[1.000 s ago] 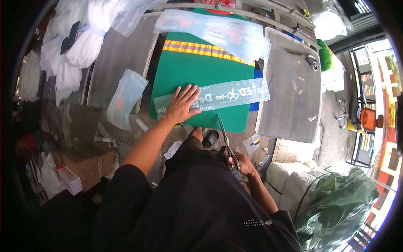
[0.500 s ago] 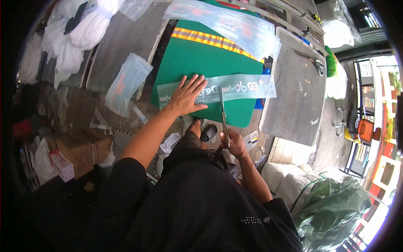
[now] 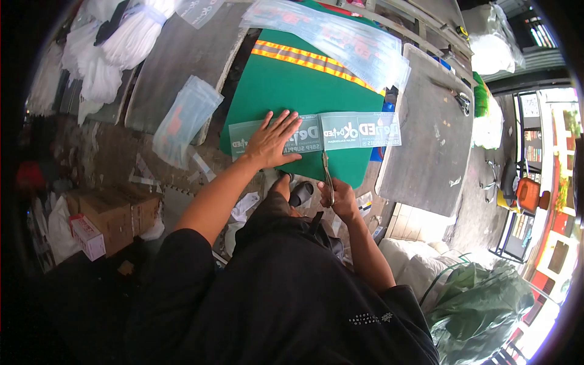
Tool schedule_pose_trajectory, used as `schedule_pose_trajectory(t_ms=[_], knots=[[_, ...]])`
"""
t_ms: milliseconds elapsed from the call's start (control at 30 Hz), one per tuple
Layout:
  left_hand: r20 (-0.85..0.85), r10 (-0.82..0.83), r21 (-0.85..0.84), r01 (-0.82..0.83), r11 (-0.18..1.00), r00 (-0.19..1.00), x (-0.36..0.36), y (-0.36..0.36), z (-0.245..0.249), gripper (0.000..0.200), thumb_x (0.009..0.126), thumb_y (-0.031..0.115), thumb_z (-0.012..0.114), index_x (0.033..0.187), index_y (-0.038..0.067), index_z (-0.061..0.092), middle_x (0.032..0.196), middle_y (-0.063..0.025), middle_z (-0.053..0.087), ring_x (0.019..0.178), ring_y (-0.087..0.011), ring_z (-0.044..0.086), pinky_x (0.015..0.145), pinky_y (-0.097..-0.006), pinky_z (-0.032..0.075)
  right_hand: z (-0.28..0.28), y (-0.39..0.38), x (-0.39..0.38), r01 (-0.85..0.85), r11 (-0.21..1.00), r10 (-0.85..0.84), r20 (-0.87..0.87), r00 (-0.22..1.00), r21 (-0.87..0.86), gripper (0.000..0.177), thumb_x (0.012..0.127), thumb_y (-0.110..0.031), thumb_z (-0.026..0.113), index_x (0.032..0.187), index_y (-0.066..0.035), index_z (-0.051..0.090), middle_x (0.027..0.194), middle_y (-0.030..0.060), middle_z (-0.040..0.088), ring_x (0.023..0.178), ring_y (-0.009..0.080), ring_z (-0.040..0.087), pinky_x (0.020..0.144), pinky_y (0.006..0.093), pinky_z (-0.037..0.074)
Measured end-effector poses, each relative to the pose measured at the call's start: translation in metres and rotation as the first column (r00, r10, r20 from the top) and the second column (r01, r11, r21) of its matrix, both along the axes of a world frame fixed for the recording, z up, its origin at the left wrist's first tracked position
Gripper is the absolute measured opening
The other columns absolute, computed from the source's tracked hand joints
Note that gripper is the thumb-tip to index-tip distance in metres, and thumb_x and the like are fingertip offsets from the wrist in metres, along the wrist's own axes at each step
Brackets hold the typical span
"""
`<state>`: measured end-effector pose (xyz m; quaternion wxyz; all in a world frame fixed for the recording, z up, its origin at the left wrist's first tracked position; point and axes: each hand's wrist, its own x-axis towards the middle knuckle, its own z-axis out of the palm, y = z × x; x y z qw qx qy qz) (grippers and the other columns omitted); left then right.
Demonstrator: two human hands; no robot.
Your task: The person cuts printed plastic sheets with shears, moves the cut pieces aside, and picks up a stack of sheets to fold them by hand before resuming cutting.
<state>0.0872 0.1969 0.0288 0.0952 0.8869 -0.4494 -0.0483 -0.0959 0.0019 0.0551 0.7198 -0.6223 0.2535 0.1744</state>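
My left hand (image 3: 272,143) lies flat with fingers spread on a translucent plastic strip (image 3: 360,131) with white lettering that reads reversed. The strip stretches across a green board (image 3: 286,85) that has an orange, yellow and grey band near its far end. My right hand (image 3: 340,199) grips a pair of scissors (image 3: 327,171) by the handles. Their blades point away from me and reach into the strip just right of my left hand, where a slit runs between the two printed parts. More printed plastic strips (image 3: 340,39) lie in a pile on the board's far end.
Another bundle of printed strips (image 3: 188,118) hangs at the left edge of a grey panel (image 3: 173,58). A second grey panel (image 3: 426,140) stands right of the board, with another pair of scissors (image 3: 462,102) on it. Cardboard boxes (image 3: 112,216) sit lower left, a green plastic bag (image 3: 480,304) lower right.
My right hand and the scissors have moved slightly forward, and the slit in the strip now reaches farther toward its far edge. My left hand stays flat in place.
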Motion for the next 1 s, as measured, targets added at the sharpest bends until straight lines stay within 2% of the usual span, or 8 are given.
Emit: schedule_pose_trajectory(t_ms=[167,267,367,467,533,700,767,1000], knots=[[0.008,-0.016,-0.016,0.017,1.0,1.0,0.001,0.001,-0.005,0.089,0.082,0.061,0.056,0.15,0.012,0.024,0.155,-0.0085,0.025,0.144,-0.0277,0.02,0.117,-0.0526,0.011,-0.011,-0.008,0.012,0.02,1.0,-0.02,-0.015,1.0,0.013,0.038,0.089,-0.036,0.067,0.082,0.001,0.06,0.065,0.0005,0.055,0.053,0.0086,0.052,0.049,0.0245,0.042],[0.023,-0.071,-0.005,0.071,0.997,0.997,0.0,0.003,0.0,0.079,0.084,0.046,0.057,0.148,0.012,0.028,0.155,-0.0096,0.026,0.143,-0.0293,0.021,0.116,-0.0555,0.011,-0.011,-0.009,0.025,0.079,0.991,-0.078,-0.014,0.997,0.11,0.036,0.089,-0.032,0.068,0.083,0.002,0.06,0.063,0.0012,0.055,0.053,0.0081,0.051,0.048,0.0242,0.041],[-0.017,-0.092,0.035,0.093,0.995,0.996,-0.001,0.002,0.006,0.073,0.08,0.028,0.055,0.146,0.009,0.031,0.153,-0.0109,0.028,0.143,-0.0317,0.022,0.115,-0.0582,0.011,0.0,-0.012,0.028,0.034,0.999,-0.033,0.062,0.998,-0.023,0.034,0.089,-0.03,0.069,0.082,0.002,0.06,0.063,0.002,0.056,0.053,0.0079,0.051,0.048,0.0245,0.041],[-0.097,-0.039,-0.143,0.024,0.989,0.994,-0.006,-0.004,-0.002,0.071,0.078,0.017,0.05,0.145,0.006,0.032,0.152,-0.0148,0.029,0.142,-0.0344,0.023,0.114,-0.059,0.012,0.003,-0.019,0.012,0.029,1.0,-0.03,0.12,0.992,0.011,0.031,0.088,-0.028,0.07,0.085,0.003,0.062,0.065,0.0003,0.056,0.055,0.007,0.052,0.049,0.0246,0.042],[-0.242,0.109,-0.498,-0.22,0.839,0.964,-0.015,-0.014,-0.002,0.067,0.079,0.011,0.046,0.145,0.003,0.033,0.151,-0.0191,0.03,0.14,-0.0394,0.025,0.111,-0.0629,0.012,0.023,-0.023,-0.006,0.129,0.991,-0.126,0.094,0.988,-0.022,0.032,0.088,-0.028,0.07,0.085,0.002,0.062,0.065,0.0001,0.055,0.056,0.0069,0.052,0.05,0.0242,0.042],[-0.166,0.031,-0.539,-0.117,0.834,0.986,-0.029,-0.108,0.011,0.065,0.082,0.01,0.048,0.145,0.004,0.032,0.149,-0.0226,0.031,0.138,-0.0457,0.026,0.107,-0.069,0.012,0.012,-0.052,-0.063,0.4,0.917,-0.399,0.069,0.915,-0.007,0.034,0.087,-0.032,0.07,0.085,0.001,0.061,0.063,-0.0005,0.053,0.057,0.0075,0.053,0.051,0.0243,0.043],[-0.128,0.047,-0.482,-0.103,0.87,0.991,-0.031,-0.158,0.013,0.065,0.083,0.013,0.05,0.144,0.005,0.031,0.147,-0.0227,0.032,0.136,-0.0471,0.027,0.105,-0.0704,0.016,0.014,-0.067,-0.082,0.392,0.893,-0.398,0.018,0.917,-0.22,0.036,0.087,-0.036,0.069,0.081,-0.002,0.059,0.063,-0.0006,0.052,0.057,0.0082,0.052,0.052,0.0254,0.043],[-0.07,0.013,-0.197,-0.026,0.98,0.997,-0.042,-0.237,0.0,0.068,0.086,0.033,0.056,0.146,0.012,0.033,0.152,-0.0191,0.026,0.141,-0.0437,0.019,0.109,-0.0695,0.009,0.018,-0.078,-0.134,0.633,0.75,-0.635,0.062,0.77,-0.191,0.029,0.09,-0.029,0.066,0.077,-0.006,0.055,0.061,-0.0014,0.049,0.054,0.0088,0.049,0.05,0.0264,0.041]])
